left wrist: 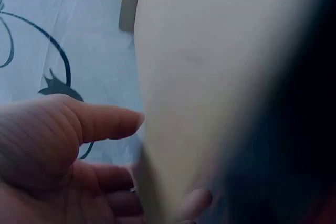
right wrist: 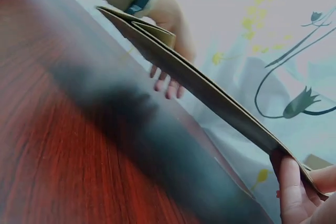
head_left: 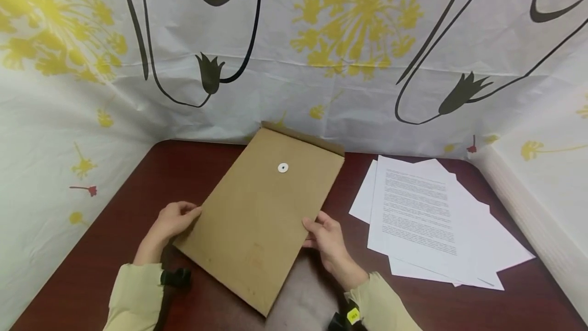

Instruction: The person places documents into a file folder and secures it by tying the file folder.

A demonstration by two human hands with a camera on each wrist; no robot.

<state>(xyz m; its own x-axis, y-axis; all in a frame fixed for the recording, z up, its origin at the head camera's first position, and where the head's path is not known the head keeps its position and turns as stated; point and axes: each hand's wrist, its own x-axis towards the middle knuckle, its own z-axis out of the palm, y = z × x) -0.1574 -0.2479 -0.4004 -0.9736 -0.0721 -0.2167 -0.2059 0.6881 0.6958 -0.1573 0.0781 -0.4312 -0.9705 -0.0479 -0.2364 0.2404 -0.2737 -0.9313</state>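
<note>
A large brown kraft envelope [head_left: 262,208] with a round white button [head_left: 283,167] lies slanted between both hands, its flap [head_left: 303,138] at the far end. My right hand [head_left: 327,239] pinches its right edge, thumb on top and fingers underneath. At the left edge, near the close corner, my left hand [head_left: 172,226] holds the envelope with the thumb at the edge and fingers below. The right wrist view shows the envelope [right wrist: 210,98] tilted and raised above the table, with the left hand's fingers [right wrist: 169,85] under it.
To the right, several loose white sheets [head_left: 418,213] lie fanned out, the top one printed with text. They rest on a dark red-brown table [head_left: 206,160]. A white patterned cloth [head_left: 294,65] hangs behind the table and along both sides.
</note>
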